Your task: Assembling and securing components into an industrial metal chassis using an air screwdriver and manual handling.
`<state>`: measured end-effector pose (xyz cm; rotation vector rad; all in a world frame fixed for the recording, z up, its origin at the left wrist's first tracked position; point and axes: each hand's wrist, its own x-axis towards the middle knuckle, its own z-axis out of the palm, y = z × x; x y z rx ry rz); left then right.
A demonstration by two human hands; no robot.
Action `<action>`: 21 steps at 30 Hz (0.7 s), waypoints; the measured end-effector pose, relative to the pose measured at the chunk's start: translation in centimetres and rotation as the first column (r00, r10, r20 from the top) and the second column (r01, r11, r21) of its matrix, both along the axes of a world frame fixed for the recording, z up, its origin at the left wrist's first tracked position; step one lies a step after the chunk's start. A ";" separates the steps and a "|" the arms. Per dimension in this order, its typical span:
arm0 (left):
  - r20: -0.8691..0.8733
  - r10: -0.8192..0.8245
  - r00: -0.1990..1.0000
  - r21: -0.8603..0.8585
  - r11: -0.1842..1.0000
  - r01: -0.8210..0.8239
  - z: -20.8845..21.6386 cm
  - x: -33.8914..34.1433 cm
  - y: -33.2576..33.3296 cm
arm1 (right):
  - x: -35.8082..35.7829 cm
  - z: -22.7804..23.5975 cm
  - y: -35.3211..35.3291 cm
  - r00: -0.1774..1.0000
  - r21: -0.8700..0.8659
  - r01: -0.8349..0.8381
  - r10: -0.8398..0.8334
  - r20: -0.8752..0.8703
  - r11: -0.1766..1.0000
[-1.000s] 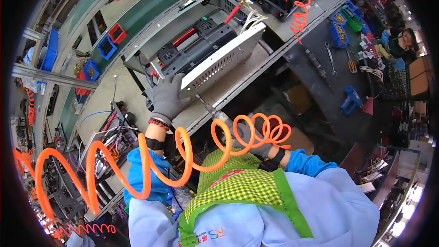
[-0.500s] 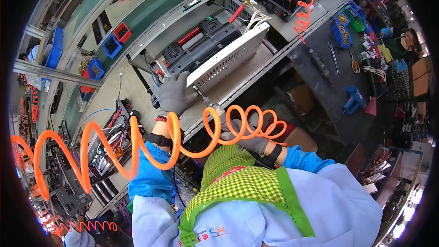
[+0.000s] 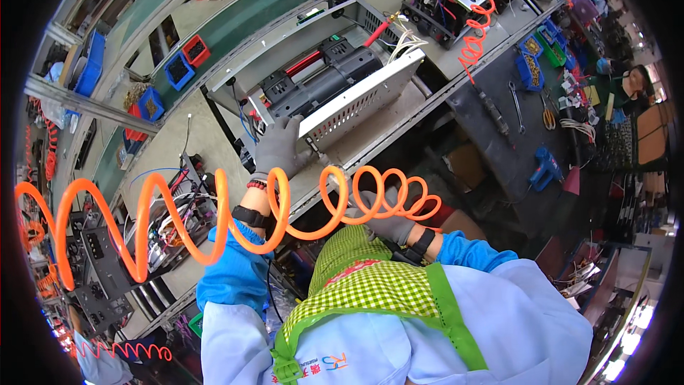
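Observation:
A metal housing with a white vented side panel (image 3: pixel 367 96) stands on the bench in front of me, a black cylindrical unit (image 3: pixel 324 82) with a red bar inside it. My left hand (image 3: pixel 279 148), in a grey glove, grips the panel's near left end, fingers at its edge. My right hand (image 3: pixel 388 222), also gloved, is closed around an air screwdriver (image 3: pixel 329 162); its slim tip points at the panel's lower left corner. Coils of an orange air hose (image 3: pixel 285 221) cross in front and partly hide the right hand and the tool's body.
Wired parts (image 3: pixel 178 221) lie on the bench at left. Blue and red bins (image 3: pixel 178 71) stand beyond. On the dark side table are another air screwdriver (image 3: pixel 493 114), a wrench (image 3: pixel 516 107), scissors (image 3: pixel 548 114) and a blue tool (image 3: pixel 547 169). A co-worker (image 3: pixel 630 89) is at far right.
The view has shifted slightly, and the orange hose coils have swayed. My left hand's fingers sit closer together at the panel's end. The screwdriver remains near the same corner.

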<state>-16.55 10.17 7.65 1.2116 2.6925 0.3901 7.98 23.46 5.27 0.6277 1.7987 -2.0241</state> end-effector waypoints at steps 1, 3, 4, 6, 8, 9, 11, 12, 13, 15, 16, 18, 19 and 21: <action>0.008 -0.001 1.000 -0.016 1.000 0.001 0.2 -0.1 0.0 | -0.1 0.0 0.0 0.999 0.010 -0.013 0.013 -0.037 1.000; 0.000 -0.004 1.000 0.003 1.000 0.004 -0.3 0.1 0.0 | -0.1 0.0 0.2 0.993 0.033 -0.036 0.039 -0.110 0.999; -0.011 -0.003 1.000 0.021 1.000 0.003 -0.6 0.1 0.0 | -0.2 0.0 0.4 0.987 0.047 -0.053 0.059 -0.148 0.998; -0.023 -0.005 1.000 0.066 0.998 0.007 -1.0 0.0 -0.2 | -0.4 -0.1 0.4 0.994 0.052 -0.063 0.067 -0.090 0.997; -0.029 -0.011 1.000 0.109 0.994 0.014 -1.1 0.1 -0.2 | -0.6 0.5 0.4 0.997 0.055 -0.068 0.070 -0.024 0.996; -0.019 -0.009 1.000 0.098 0.995 0.011 -1.1 -0.2 0.0 | -0.8 1.0 0.9 0.993 0.092 -0.117 0.117 0.009 0.989; -0.002 0.002 1.000 0.099 0.995 -0.001 -0.5 -0.2 -0.1 | -1.3 2.3 0.7 0.989 -0.001 -0.079 0.079 0.122 0.997; -0.002 0.015 1.000 0.105 0.994 -0.015 -0.1 0.1 -0.5 | -1.0 2.5 1.1 0.988 0.005 -0.092 0.091 0.122 0.996; -0.150 0.030 0.988 0.177 0.984 -0.003 0.6 0.6 -1.4 | -0.4 3.1 1.9 0.985 -0.010 -0.151 0.151 0.088 0.989; -0.297 0.049 0.954 0.253 0.967 0.030 0.5 1.8 -2.8 | 1.6 1.7 4.1 0.933 0.106 -0.328 0.304 0.194 0.939; -0.019 -0.111 0.994 0.346 0.932 0.111 0.7 4.2 -4.2 | 1.6 1.2 4.6 0.838 0.296 -0.353 0.440 -0.323 0.888; 0.464 -0.423 0.779 0.570 0.815 0.103 0.7 10.5 -7.0 | 0.5 -1.9 6.3 0.589 0.492 -0.678 0.804 -0.081 0.546; 0.233 -0.370 0.899 0.484 0.846 0.223 0.4 13.2 -7.1 | -1.7 1.3 4.9 0.522 0.544 -0.693 0.850 -0.074 0.473; -0.030 -0.273 0.961 0.339 0.902 0.267 0.7 15.2 -6.7 | -5.5 3.9 2.3 0.377 0.702 -0.659 0.926 -0.005 0.272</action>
